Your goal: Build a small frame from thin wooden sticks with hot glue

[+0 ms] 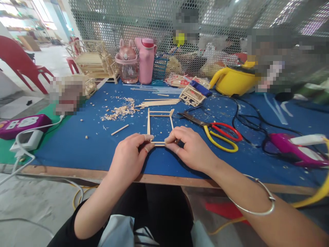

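Note:
A small frame of thin wooden sticks (159, 120) lies flat on the blue table top (77, 144), two long rails joined by a far crossbar. My left hand (131, 156) pinches the near left corner of the frame. My right hand (191, 147) pinches the near right corner, fingers closed on the near cross stick. A silver bangle (257, 202) hangs on my right forearm.
Red and yellow scissors (218, 132) lie right of the frame. A purple glue gun (295, 149) with black cables sits far right. Loose sticks (159, 102), wood chips (119, 111), a stick model (191, 95), pink bottles (146, 60) and a yellow kettle (232, 80) stand behind. Other people sit beyond the mesh.

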A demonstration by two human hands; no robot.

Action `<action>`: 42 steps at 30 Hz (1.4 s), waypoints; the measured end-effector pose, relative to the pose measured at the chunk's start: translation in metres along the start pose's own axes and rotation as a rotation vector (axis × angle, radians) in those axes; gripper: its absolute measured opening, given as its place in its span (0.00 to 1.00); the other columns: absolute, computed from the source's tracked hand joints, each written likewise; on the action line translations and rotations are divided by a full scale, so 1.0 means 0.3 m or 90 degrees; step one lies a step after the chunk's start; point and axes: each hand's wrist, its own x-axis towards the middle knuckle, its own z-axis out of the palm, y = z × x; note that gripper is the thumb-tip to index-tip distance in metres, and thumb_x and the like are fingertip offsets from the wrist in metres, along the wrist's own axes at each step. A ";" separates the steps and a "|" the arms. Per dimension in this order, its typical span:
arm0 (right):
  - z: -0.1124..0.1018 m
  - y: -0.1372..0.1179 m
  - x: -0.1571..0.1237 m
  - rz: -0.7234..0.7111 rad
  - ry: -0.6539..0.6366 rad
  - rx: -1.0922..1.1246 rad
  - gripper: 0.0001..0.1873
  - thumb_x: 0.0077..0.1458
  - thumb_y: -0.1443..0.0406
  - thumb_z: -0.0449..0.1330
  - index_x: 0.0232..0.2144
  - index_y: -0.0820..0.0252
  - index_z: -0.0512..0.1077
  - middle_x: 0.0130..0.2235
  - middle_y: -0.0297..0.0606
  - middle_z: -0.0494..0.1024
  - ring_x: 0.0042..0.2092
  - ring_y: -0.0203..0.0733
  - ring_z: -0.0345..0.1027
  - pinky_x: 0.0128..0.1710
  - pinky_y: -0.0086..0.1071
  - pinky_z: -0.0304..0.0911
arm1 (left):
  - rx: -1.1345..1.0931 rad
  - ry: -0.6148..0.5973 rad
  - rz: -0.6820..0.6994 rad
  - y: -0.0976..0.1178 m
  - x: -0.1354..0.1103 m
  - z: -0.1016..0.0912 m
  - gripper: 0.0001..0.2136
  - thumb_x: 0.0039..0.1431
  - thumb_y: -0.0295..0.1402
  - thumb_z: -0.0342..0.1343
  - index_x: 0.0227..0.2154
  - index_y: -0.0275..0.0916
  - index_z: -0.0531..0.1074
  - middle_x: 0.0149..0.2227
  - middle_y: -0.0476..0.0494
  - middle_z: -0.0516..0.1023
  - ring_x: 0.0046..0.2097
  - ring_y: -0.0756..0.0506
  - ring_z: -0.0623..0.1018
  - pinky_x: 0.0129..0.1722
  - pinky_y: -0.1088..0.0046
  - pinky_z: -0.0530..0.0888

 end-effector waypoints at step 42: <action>-0.086 0.054 -0.015 0.085 -0.084 0.013 0.11 0.45 0.63 0.65 0.34 0.58 0.71 0.35 0.35 0.74 0.36 0.38 0.67 0.36 0.30 0.61 | -0.023 0.019 -0.019 0.000 0.002 -0.002 0.06 0.57 0.34 0.55 0.33 0.41 0.77 0.36 0.50 0.81 0.39 0.49 0.78 0.40 0.76 0.72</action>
